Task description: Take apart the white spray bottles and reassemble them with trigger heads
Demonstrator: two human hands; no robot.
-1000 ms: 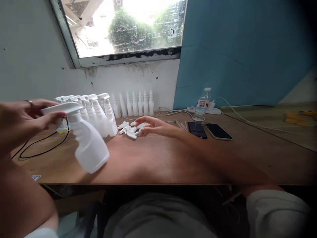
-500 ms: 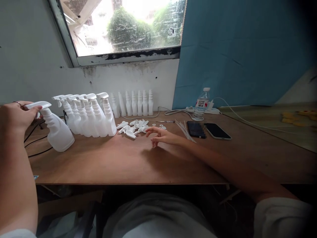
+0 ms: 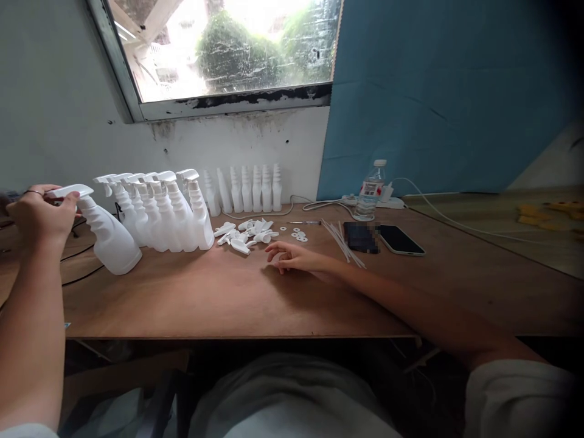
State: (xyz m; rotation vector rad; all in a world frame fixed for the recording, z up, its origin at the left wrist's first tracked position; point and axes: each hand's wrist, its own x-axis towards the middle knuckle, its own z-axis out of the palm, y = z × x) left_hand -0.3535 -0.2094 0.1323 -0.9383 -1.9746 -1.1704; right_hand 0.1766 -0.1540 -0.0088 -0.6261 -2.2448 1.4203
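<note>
My left hand (image 3: 39, 216) is closed round the trigger head of a white spray bottle (image 3: 112, 240), which stands tilted on the wooden table (image 3: 205, 298) at the left end of a row of several finished spray bottles (image 3: 168, 213). My right hand (image 3: 292, 257) rests on the table with its fingers loosely curled; whether anything is in them I cannot tell. Just beyond it lies a pile of white trigger parts (image 3: 244, 234), with small white washers (image 3: 298, 234) and thin white tubes (image 3: 344, 240) to the right.
Empty white bottles (image 3: 249, 188) line the wall under the window. Two phones (image 3: 383, 238), a water bottle (image 3: 371, 191) and white cables (image 3: 319, 207) sit at the right back. Black cable (image 3: 77, 255) lies at the left.
My left hand carried the spray bottle leftward and down, setting it on the table beside the row. My right hand drew back from the trigger pile toward me.
</note>
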